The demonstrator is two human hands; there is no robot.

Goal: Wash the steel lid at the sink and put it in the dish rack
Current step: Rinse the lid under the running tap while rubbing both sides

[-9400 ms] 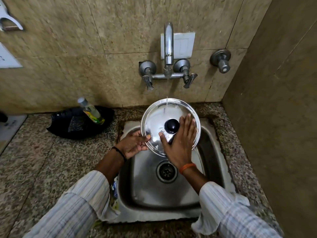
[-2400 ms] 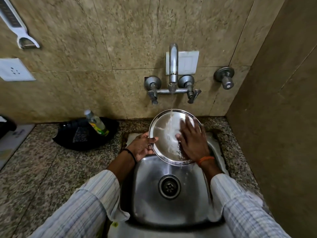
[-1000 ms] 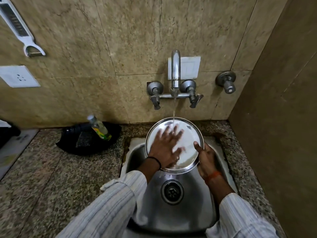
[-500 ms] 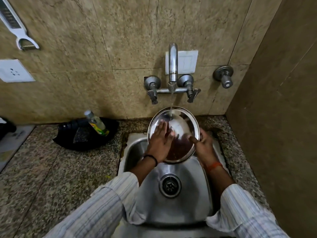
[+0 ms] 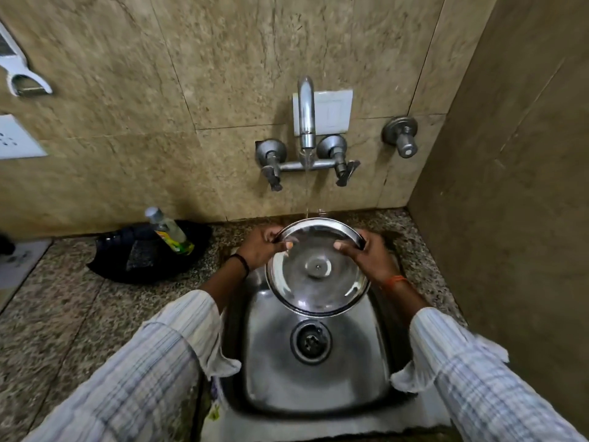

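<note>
The round steel lid [image 5: 314, 275] hangs over the steel sink [image 5: 318, 378], its hollow underside turned toward me, tilted with the top edge under the water stream. My left hand [image 5: 263, 248] grips the upper left rim, thumb on the inner face. My right hand [image 5: 366, 255] grips the upper right rim the same way. A thin stream of water runs from the tap [image 5: 306, 116] onto the lid's top edge. The lid's knob is hidden on the far side. No dish rack is in view.
A black tray [image 5: 127, 269] with a scrub pad and a dish-soap bottle [image 5: 169, 229] sits on the granite counter left of the sink. A tiled side wall stands close on the right. A spare valve [image 5: 401, 138] juts from the back wall. A peeler [image 5: 19, 71] hangs top left.
My left hand has stopped rubbing the lid's inner face and moved to the left rim. Both hands now hold the lid by its edges, lower over the sink.
</note>
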